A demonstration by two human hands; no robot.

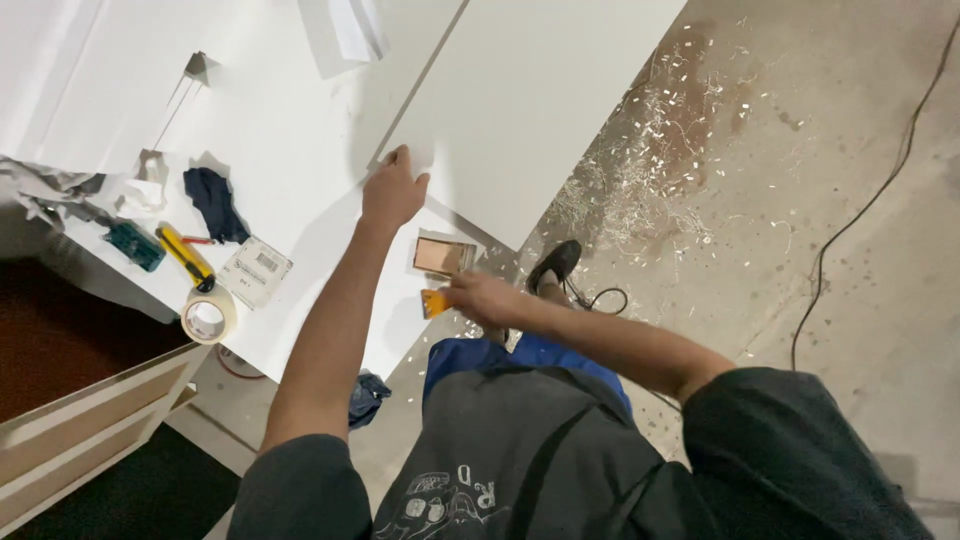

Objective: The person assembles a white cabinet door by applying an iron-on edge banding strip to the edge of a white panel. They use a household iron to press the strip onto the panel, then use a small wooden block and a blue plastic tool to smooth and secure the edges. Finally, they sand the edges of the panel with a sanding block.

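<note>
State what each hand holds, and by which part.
Right hand grips a small orange tool at its end; left hand only presses on a white panel.

bright, even overhead light washes the large white laminated panels (300,130) close to glare, flattening their surface; soft shadows fall beneath the left hand (392,190) and forearm; the grey concrete floor (800,180) stays sharp, while wide-angle distortion bends the edges

Left hand (392,190) rests on the near edge of a panel (530,100) lying on the worktop (290,150). Right hand (480,297) sits just right of a small block (443,256). Tape roll (208,318), knife (186,256) and glove (214,203) lie far left. Shavings (650,170) cover the floor (850,150) to the right.
</note>
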